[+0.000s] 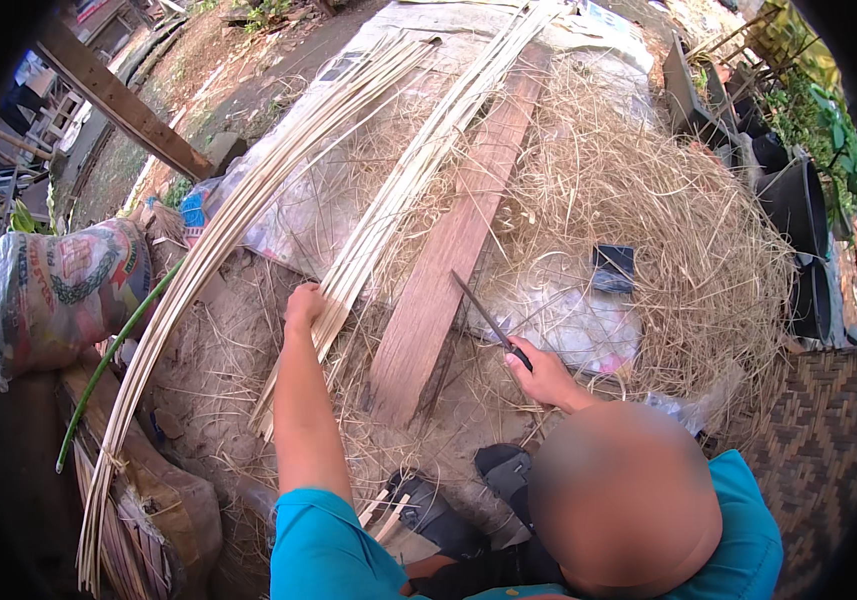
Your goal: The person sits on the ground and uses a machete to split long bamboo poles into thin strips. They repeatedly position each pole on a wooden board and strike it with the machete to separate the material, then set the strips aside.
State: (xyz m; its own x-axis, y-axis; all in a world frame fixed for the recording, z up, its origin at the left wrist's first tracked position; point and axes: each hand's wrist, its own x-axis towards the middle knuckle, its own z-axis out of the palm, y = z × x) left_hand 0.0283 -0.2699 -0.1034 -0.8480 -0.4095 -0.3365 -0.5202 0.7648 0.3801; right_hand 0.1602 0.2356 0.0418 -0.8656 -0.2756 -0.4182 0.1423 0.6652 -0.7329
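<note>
My left hand (305, 304) is closed at the left edge of a long bundle of pale split bamboo strips (389, 215), its fingers curled in at the strips. The bundle runs from near my feet to the far end of the ground sheet. In my right hand (544, 378) is a knife (484, 314) with a dark handle, its narrow blade angled up and left. The blade's tip reaches the right edge of a flat brown wooden plank (445, 245), which lies just right of the strips. Whether the tip touches the plank, I cannot tell.
Another bundle of long bamboo strips (238, 205) arches along the left, beside a green stick (113, 370) and a stuffed sack (68, 285). Thin shavings (698, 230) heap up on the right, with a small dark box (612, 268) among them. A woven mat (808, 450) lies lower right.
</note>
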